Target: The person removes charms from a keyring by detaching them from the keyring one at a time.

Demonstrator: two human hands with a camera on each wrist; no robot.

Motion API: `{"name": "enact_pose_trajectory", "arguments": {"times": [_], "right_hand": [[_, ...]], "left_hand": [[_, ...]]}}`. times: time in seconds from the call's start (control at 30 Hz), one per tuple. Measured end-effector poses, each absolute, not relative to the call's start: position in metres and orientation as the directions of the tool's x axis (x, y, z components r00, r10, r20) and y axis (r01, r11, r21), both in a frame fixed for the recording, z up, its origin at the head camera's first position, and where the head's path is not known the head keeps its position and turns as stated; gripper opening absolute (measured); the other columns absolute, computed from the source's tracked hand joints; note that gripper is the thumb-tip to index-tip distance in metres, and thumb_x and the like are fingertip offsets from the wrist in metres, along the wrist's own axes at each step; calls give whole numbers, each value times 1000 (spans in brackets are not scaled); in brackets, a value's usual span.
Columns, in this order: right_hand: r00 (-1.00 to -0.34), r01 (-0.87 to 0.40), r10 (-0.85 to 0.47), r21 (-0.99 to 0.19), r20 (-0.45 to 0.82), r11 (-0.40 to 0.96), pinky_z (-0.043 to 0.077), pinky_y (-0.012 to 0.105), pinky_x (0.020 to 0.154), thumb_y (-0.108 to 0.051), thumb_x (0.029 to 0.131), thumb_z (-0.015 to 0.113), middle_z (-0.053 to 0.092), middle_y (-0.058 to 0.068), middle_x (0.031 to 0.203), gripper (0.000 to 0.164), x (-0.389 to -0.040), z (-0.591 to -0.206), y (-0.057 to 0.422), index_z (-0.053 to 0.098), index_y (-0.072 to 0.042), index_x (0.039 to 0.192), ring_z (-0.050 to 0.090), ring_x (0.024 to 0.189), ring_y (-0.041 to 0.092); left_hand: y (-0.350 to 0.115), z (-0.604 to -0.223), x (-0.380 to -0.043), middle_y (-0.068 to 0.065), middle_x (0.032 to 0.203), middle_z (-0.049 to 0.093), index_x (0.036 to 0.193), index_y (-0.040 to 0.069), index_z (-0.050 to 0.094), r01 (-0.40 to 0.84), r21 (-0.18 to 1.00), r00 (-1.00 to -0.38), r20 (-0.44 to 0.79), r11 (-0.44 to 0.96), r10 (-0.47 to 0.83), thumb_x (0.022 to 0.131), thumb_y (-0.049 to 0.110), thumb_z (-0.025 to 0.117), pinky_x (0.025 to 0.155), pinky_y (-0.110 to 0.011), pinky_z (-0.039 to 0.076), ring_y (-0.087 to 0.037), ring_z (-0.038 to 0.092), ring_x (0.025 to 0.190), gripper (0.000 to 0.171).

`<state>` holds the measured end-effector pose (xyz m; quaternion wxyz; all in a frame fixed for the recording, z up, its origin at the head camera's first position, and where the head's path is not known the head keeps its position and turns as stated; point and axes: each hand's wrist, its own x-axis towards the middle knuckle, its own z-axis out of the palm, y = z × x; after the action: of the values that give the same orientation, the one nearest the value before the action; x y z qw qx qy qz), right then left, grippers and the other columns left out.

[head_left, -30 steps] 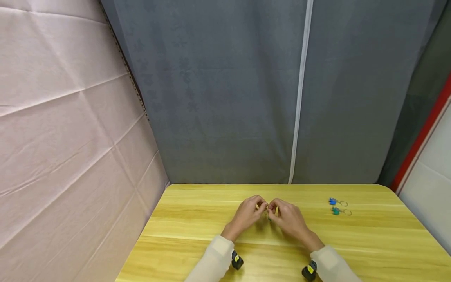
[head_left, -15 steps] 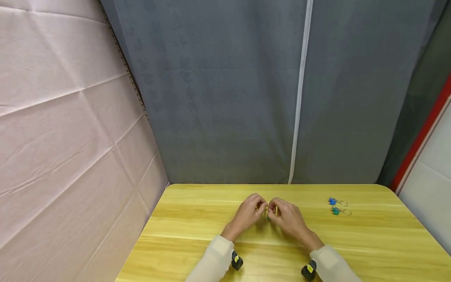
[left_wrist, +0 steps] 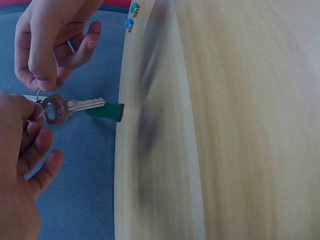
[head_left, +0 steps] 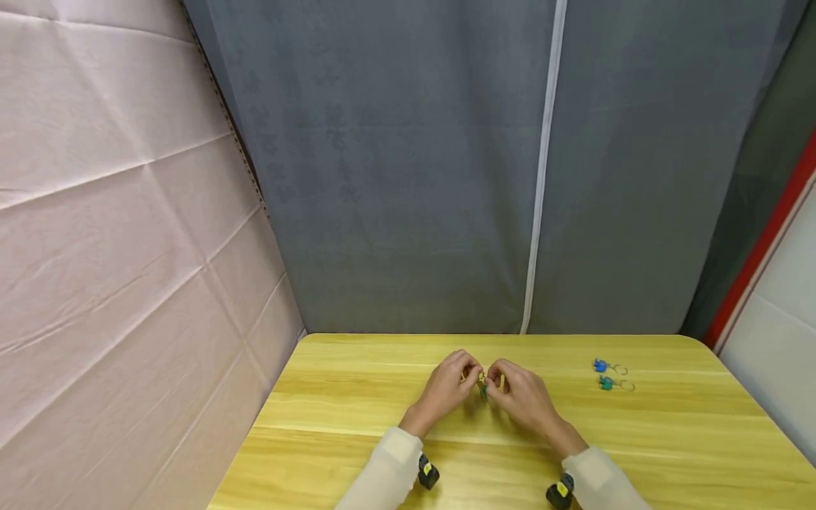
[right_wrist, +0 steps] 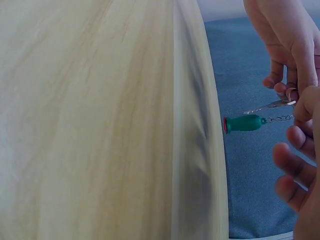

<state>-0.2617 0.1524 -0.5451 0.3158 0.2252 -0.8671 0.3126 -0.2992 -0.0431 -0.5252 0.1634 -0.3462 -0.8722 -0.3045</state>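
Both hands meet over the wooden table, working on a key ring (left_wrist: 44, 111). My left hand (head_left: 444, 386) pinches the ring between thumb and forefinger, its other fingers loosely bent. Thumb and forefinger of my right hand (head_left: 523, 394) pinch the ring's thin wire end or chain from the other side; I cannot tell which. A silver key (left_wrist: 59, 108) hangs from the ring. Beside it, a small green charm (right_wrist: 243, 123) with a red end dangles on a fine chain (right_wrist: 279, 119). Fingertips hide part of the ring.
On the right of the table (head_left: 688, 432) lie two keychains, a blue one (head_left: 601, 365) and a green one (head_left: 606, 383), each with a metal ring. A grey curtain (head_left: 408, 177) hangs behind the table's far edge, and a pale cloth (head_left: 127, 248) lines the left side.
The fingertips have drawn slightly apart, the left hand shifting a little left. More of the key and green charm shows between the hands.
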Motion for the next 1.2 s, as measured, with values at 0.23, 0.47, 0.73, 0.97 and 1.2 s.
{"name": "enact_pose_trajectory", "arguments": {"times": [0.23, 0.47, 0.73, 0.97, 1.2], "right_hand": [[-723, -551, -164, -416, 671, 724, 37, 16, 52, -11, 87, 83, 62, -7, 76, 22, -262, -544, 150, 64, -22, 87, 41, 60, -7], [-750, -512, -140, -433, 646, 742, 38, 18, 53, -5, 86, 80, 60, -8, 75, 23, -262, -540, 148, 64, -21, 85, 42, 61, -6], [-772, -503, -147, -453, 618, 736, 37, 18, 52, -4, 87, 80, 59, -8, 74, 24, -260, -541, 148, 63, -21, 84, 40, 60, -6], [-757, -526, -152, -453, 636, 720, 38, 18, 53, -3, 88, 79, 58, -11, 75, 24, -259, -540, 147, 63, -21, 85, 41, 62, -6], [-735, -559, -161, -454, 658, 694, 38, 18, 54, -1, 86, 77, 55, -14, 75, 25, -260, -539, 147, 62, -21, 85, 42, 63, -6]], "left_hand": [[-43, -525, -298, 3, 98, 70, 103, 14, 73, 714, 415, -696, 507, 565, 508, 108, 18, 63, 74, -11, 50, -5, 63, 86, 12], [-41, -527, -300, 3, 99, 71, 103, 14, 73, 712, 434, -700, 495, 552, 515, 108, 19, 65, 75, -10, 50, -4, 64, 87, 11], [-40, -529, -299, 5, 96, 70, 100, 16, 73, 720, 417, -691, 503, 555, 518, 106, 17, 67, 74, -9, 49, -1, 62, 84, 8], [-40, -529, -297, 4, 95, 70, 100, 16, 72, 728, 395, -680, 516, 560, 521, 106, 16, 67, 72, -8, 48, -2, 62, 83, 8], [-39, -527, -298, 4, 94, 71, 98, 15, 72, 712, 375, -693, 514, 594, 506, 105, 15, 67, 71, -7, 46, -3, 63, 83, 8]]}}
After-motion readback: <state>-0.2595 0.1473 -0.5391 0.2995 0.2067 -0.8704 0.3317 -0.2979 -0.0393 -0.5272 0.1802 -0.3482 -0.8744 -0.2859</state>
